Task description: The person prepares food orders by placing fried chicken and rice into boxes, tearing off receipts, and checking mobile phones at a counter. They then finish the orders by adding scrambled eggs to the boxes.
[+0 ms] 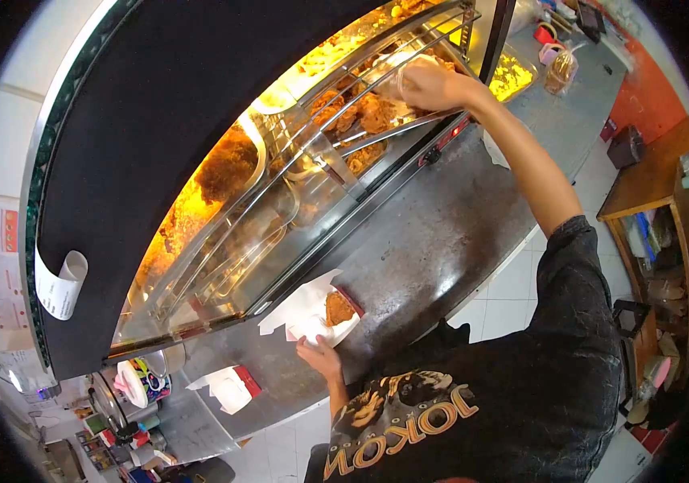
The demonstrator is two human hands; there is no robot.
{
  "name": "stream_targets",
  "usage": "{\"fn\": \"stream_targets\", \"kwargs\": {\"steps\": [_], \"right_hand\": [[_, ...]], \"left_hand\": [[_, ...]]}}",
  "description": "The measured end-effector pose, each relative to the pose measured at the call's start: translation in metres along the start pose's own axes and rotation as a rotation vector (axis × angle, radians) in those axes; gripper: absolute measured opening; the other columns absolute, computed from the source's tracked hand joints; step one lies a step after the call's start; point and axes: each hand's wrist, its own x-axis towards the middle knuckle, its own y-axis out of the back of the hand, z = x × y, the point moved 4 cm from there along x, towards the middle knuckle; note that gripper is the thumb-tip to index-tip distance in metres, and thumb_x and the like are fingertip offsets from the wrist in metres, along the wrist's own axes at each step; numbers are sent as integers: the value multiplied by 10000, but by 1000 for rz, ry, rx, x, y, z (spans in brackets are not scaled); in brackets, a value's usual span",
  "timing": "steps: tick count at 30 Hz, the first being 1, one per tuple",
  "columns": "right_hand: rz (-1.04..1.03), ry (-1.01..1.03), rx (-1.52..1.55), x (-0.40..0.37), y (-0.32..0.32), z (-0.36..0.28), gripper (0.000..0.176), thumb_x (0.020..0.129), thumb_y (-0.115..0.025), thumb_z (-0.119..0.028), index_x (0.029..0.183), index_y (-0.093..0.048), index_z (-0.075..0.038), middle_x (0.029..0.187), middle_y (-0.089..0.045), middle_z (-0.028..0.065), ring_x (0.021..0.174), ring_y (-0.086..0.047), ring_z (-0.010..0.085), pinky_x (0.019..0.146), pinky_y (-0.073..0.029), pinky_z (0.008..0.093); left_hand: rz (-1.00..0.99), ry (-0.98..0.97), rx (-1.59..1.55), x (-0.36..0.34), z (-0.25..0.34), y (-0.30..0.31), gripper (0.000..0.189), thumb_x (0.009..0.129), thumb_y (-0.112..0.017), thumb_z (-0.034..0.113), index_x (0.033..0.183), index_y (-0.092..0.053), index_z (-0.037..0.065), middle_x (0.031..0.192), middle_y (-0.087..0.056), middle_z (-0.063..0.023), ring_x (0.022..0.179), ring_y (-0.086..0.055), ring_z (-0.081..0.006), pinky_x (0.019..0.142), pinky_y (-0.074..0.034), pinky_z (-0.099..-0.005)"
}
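Observation:
An open white and red paper meal box (348,328) lies on the dark metal counter with a piece of fried chicken (339,308) in it. A rounded white bundle (312,328) sits at its near side. My left hand (324,359) holds the box's near edge, its fingertips against the bundle. My right hand (429,84) reaches into the lit food warmer (336,173), above several pieces of fried chicken (376,113). Its fingers are curled round something pale and partly hidden behind the wire rails, which I cannot make out.
Another open white and red box (232,390) stands farther left on the counter. Wire racks and metal tongs-like loops (256,253) lie in the warmer. A yellow-lit tray (512,78) and a bagged item (561,72) are at the upper right, a wooden shelf (654,177) at the right.

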Motion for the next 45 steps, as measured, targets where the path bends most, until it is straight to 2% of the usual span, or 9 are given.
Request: {"fn": "stream_targets", "kwargs": {"steps": [1, 4, 6, 12, 20, 30, 36, 40, 45], "right_hand": [[-151, -80, -238, 12, -8, 23, 374, 928, -435, -335, 877, -678, -55, 952, -674, 199, 899, -638, 358, 798, -491, 443], [5, -166, -571, 17, -11, 44, 346, 911, -439, -325, 936, -699, -99, 962, -683, 181, 886, -651, 349, 800, -507, 441], [269, -122, -516, 20, -11, 46, 449, 924, -452, -381, 759, -692, -39, 801, -683, 176, 807, -656, 354, 789, -491, 461], [129, -317, -454, 58, -21, 49, 440, 925, -457, -485, 1158, -629, -154, 1118, -666, 132, 999, -647, 303, 837, -506, 444], [142, -207, -451, 55, -30, 59, 300, 877, -463, -303, 972, -626, -70, 997, -669, 179, 900, -643, 351, 768, -506, 470], [-53, -493, -254, 45, -25, 51, 465, 857, -474, -489, 1092, -682, -145, 1199, -639, 118, 1121, -586, 328, 950, -450, 414], [232, -320, -62, 40, -34, 84, 473, 807, -535, -491, 1003, -712, -98, 1087, -655, 214, 1034, -611, 386, 896, -482, 413], [358, -480, 417, 15, -22, 90, 171, 877, -586, -169, 876, -629, -3, 776, -652, 69, 741, -628, 136, 658, -529, 312], [524, -523, 1016, -24, -6, 92, 152, 944, -512, -117, 1032, -579, -12, 902, -629, 62, 764, -629, 156, 679, -556, 318]], "left_hand": [[2, -2, -4, 1, -1, -1, 452, 907, -608, 232, 1203, -430, -60, 1167, -462, -241, 1131, -446, -371, 1006, -314, -439], [29, -19, -11, 1, 6, 0, 422, 887, -618, 188, 1182, -437, -53, 1147, -469, -255, 1101, -459, -401, 977, -335, -455], [43, -24, -21, 1, 7, -2, 438, 889, -620, 204, 1189, -433, -54, 1151, -468, -256, 1107, -457, -401, 981, -333, -455], [41, -42, -30, 2, -3, -4, 486, 890, -624, 248, 1207, -424, -62, 1162, -464, -258, 1129, -449, -400, 990, -327, -459], [50, -19, 6, -3, -8, -5, 469, 896, -613, 253, 1192, -435, -63, 1169, -464, -259, 1137, -447, -401, 994, -327, -452], [73, -22, -37, -1, -6, -2, 430, 885, -615, 196, 1176, -440, -68, 1142, -474, -260, 1111, -455, -403, 986, -329, -458], [91, -38, -46, 0, -9, -1, 433, 899, -603, 226, 1179, -442, -62, 1126, -474, -259, 1097, -453, -414, 972, -333, -459], [84, -41, -62, 0, -5, 2, 449, 914, -585, 283, 1180, -450, -53, 1119, -476, -259, 1081, -458, -415, 956, -339, -463], [91, 11, -81, 0, -2, 5, 456, 923, -564, 323, 1174, -459, -43, 1103, -482, -256, 1075, -461, -416, 949, -342, -465]]}}
